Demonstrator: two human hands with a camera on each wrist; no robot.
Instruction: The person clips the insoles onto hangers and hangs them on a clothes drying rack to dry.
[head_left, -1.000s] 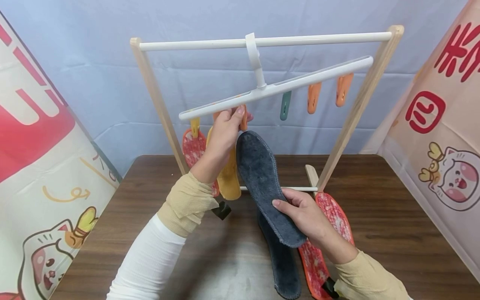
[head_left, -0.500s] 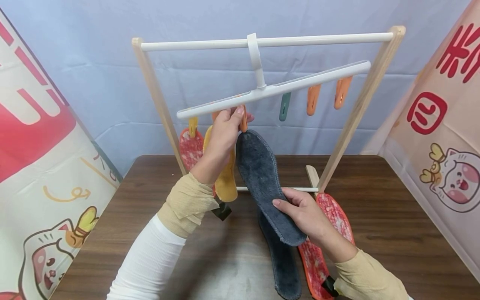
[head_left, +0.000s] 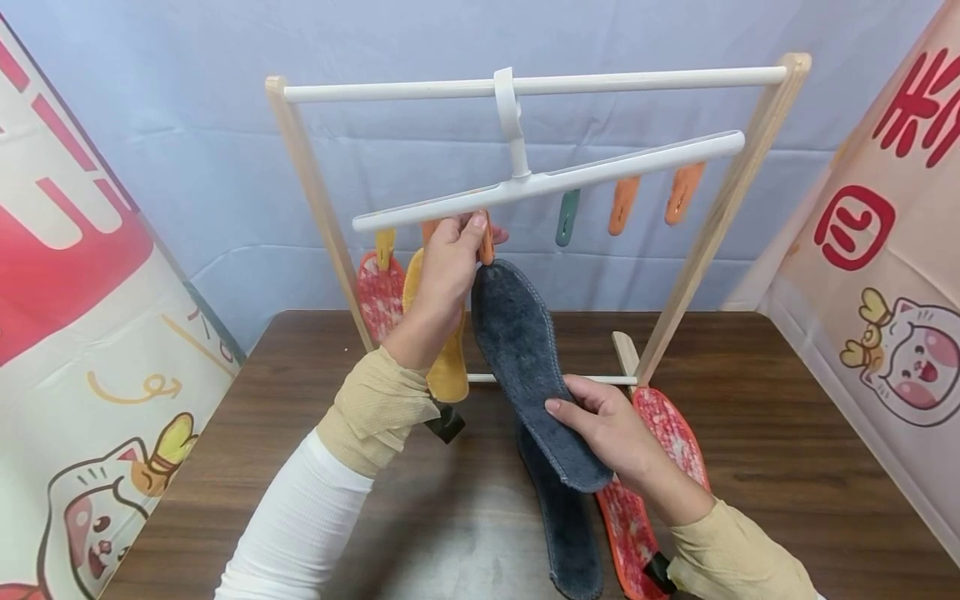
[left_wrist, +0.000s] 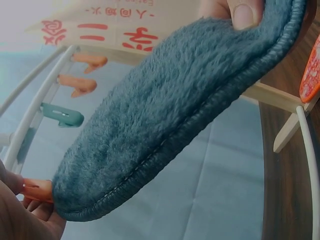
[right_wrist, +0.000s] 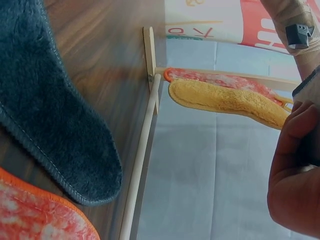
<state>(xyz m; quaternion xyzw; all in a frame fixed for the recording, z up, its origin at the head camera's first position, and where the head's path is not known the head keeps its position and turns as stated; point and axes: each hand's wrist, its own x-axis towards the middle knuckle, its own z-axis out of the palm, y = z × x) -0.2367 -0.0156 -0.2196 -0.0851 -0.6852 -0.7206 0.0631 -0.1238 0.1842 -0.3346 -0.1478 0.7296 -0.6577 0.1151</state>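
My left hand [head_left: 444, 265] pinches an orange clip [head_left: 487, 239] under the low left side of the white hanger [head_left: 517, 188]. The clip meets the top end of a fuzzy dark grey insole [head_left: 517, 333]; the left wrist view shows the clip [left_wrist: 37, 190] right at its tip. Lower down, my right hand [head_left: 615, 425] grips that insole near its other end, thumb on top. Left of my hand hang a yellow insole [head_left: 448, 367] and a red-and-white insole [head_left: 381, 292], the red one from a yellow clip [head_left: 385, 248].
Another dark grey insole [head_left: 566, 533] and a red-and-white insole [head_left: 667, 417] lie on the wooden table [head_left: 787, 433]. A green clip [head_left: 567, 217] and two orange clips hang on the hanger's right side. The rack's wooden posts [head_left: 686, 258] stand either side.
The hanger has tilted slightly more level, its right end lower. The hanging yellow and red insoles have shifted a little left. Both hands keep their holds.
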